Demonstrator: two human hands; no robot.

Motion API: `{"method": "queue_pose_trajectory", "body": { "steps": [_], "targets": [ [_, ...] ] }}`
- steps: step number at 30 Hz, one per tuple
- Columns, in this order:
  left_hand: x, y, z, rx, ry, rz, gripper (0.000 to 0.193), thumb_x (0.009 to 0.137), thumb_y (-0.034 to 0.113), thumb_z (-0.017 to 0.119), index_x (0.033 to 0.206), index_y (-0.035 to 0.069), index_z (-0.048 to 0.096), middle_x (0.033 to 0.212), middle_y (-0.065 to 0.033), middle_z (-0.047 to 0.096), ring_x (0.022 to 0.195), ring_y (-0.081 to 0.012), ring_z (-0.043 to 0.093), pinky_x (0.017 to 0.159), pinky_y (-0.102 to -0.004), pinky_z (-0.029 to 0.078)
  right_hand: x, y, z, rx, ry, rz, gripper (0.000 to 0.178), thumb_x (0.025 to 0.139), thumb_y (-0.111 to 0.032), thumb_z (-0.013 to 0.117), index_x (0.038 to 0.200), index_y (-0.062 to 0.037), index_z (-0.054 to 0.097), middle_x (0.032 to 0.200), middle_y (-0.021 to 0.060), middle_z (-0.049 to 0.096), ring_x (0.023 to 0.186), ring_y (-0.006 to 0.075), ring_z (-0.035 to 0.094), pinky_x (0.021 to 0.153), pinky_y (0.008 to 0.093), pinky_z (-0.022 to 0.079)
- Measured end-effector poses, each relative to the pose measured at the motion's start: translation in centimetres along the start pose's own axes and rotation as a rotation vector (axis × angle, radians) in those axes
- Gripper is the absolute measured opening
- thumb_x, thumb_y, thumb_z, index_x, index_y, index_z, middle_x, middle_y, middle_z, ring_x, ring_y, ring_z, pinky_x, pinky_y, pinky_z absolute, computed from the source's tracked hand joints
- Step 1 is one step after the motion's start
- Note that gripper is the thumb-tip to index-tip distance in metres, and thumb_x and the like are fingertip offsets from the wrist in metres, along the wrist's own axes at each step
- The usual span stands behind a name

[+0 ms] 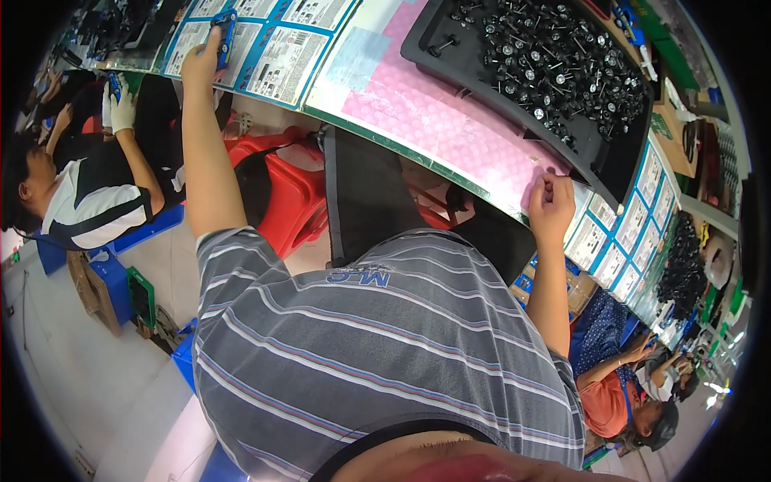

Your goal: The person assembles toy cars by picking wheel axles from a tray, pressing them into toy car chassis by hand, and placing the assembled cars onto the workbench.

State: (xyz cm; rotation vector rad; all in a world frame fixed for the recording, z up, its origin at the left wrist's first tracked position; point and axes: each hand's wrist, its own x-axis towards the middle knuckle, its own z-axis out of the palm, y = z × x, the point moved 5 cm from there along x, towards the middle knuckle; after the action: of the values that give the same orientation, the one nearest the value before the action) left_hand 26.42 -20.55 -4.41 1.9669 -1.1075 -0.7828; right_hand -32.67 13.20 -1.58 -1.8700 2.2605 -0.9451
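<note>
Reaching far out to the person's left, the left hand (201,60) grips a small blue toy car (224,34) between fingers and thumb, holding it over a row of printed packaging cards (285,60) laid along the worktop (418,120). The right hand (550,207) is pinched shut near the worktop's near edge, fingertips together as if on a tiny part; what it holds, if anything, is too small to tell. Just beyond that hand sits a black tray (610,161) heaped with small black wheel-and-axle pieces (554,64), resting on a pink bubble-wrap sheet (434,112). More printed cards (618,233) run off to the right.

Judging from this, the step in hand looks like setting the car down at the cards, while the right hand has drawn a piece from the tray side. The next move likely calls for a steady placement on a card without sliding its neighbours.

Other seated people work at both ends of the worktop, and a red plastic stool (285,193) stands below.
</note>
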Motion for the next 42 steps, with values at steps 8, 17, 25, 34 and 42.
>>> {"method": "queue_pose_trajectory", "body": {
  "steps": [8, 17, 25, 34, 42],
  "targets": [
    [-2.6, -0.7, -1.8, 0.434, 0.317, 0.365, 0.076, 0.066, 0.048, 0.086, 0.114, -0.007, 0.066, 0.108, -0.0209, 0.071, 0.096, -0.0313, 0.071, 0.089, -0.0399, 0.053, 0.2, -0.1, 0.2, -0.053, -0.018, -0.016, 0.004, 0.084, -0.002, 0.065, 0.085, -0.0018, 0.062, 0.080, 0.0103, 0.059, 0.065, 0.0244, 0.059, 0.058, 0.0334, 0.048],
    [9.7, -2.3, -2.6, 0.467, 0.480, 0.352, 0.071, 0.067, 0.051, 0.084, 0.108, -0.005, 0.070, 0.103, -0.0228, 0.072, 0.098, -0.0367, 0.069, 0.089, -0.0433, 0.052, 0.6, -0.9, 0.4, -0.154, -0.019, -0.033, 0.007, 0.080, -0.005, 0.064, 0.085, -0.0031, 0.060, 0.079, 0.0136, 0.060, 0.070, 0.0329, 0.062, 0.064, 0.0422, 0.050],
    [11.2, -3.7, -3.3, 0.415, 0.680, 0.252, 0.096, 0.062, 0.056, 0.086, 0.125, -0.011, 0.058, 0.128, -0.0282, 0.059, 0.122, -0.0402, 0.057, 0.104, -0.0457, 0.045, 0.1, 0.4, 0.4, -0.097, 0.066, -0.122, 0.013, 0.078, -0.006, 0.064, 0.090, -0.0018, 0.061, 0.090, 0.0181, 0.063, 0.081, 0.0359, 0.062, 0.071, 0.0424, 0.052],
    [-5.9, 1.6, 6.8, 0.739, 0.359, 0.691, 0.055, 0.084, 0.042, 0.067, 0.114, -0.004, 0.066, 0.107, -0.0299, 0.064, 0.103, -0.0445, 0.060, 0.092, -0.0515, 0.048, 0.0, 0.6, -1.3, 0.107, 0.063, -0.058, 0.012, 0.075, -0.006, 0.070, 0.086, -0.0039, 0.065, 0.080, 0.0122, 0.063, 0.073, 0.0305, 0.063, 0.066, 0.0390, 0.051],
    [-18.1, 4.6, 11.6, 0.632, 0.211, 0.746, 0.044, 0.089, 0.034, 0.062, 0.118, 0.002, 0.066, 0.120, -0.0224, 0.057, 0.105, -0.0404, 0.060, 0.089, -0.0480, 0.050, 12.0, 0.6, -7.4, 0.249, -0.304, 0.404, 0.033, 0.079, -0.014, 0.076, 0.108, -0.0002, 0.071, 0.102, 0.0209, 0.070, 0.094, 0.0342, 0.068, 0.081, 0.0400, 0.054]
  ]
}}
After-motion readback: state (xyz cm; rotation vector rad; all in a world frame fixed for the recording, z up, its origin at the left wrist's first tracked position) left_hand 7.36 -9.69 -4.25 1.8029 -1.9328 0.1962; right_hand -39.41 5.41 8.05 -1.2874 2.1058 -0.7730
